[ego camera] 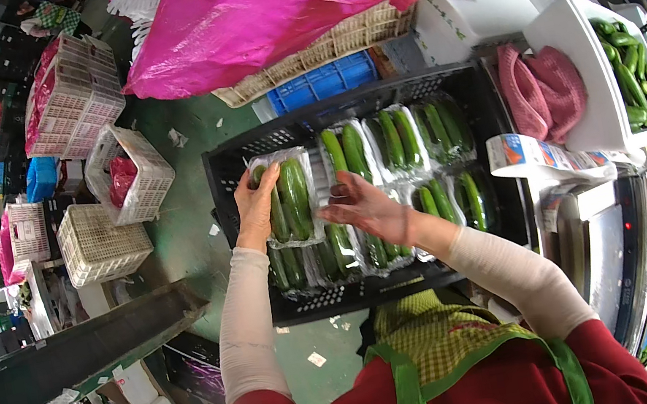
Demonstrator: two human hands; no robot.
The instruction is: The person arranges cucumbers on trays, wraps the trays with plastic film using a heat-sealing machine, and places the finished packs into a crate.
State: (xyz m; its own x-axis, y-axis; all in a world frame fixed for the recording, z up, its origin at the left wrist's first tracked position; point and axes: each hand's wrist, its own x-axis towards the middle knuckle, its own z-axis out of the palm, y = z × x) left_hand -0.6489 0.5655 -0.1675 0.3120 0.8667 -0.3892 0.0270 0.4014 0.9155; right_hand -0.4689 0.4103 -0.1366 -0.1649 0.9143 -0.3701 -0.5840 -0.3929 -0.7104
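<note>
My left hand (256, 203) grips the left side of a film-wrapped tray of cucumbers (296, 199), thumb on top. That tray is at the left end of a black plastic crate (340, 108), above other packs. My right hand (366, 207) is just right of the tray, fingers spread and slightly blurred; it holds nothing that I can see. More wrapped cucumber packs (395, 142) lie in two rows inside the crate, some partly hidden under my right hand and forearm.
Beyond the crate sit a blue crate (323, 82) and a pink plastic bag (255, 21). To the right are a pink cloth (542, 91), a white foam box (574, 51) of green vegetables and a roll of printed film (540, 156). Beige crates (105, 241) stand at left.
</note>
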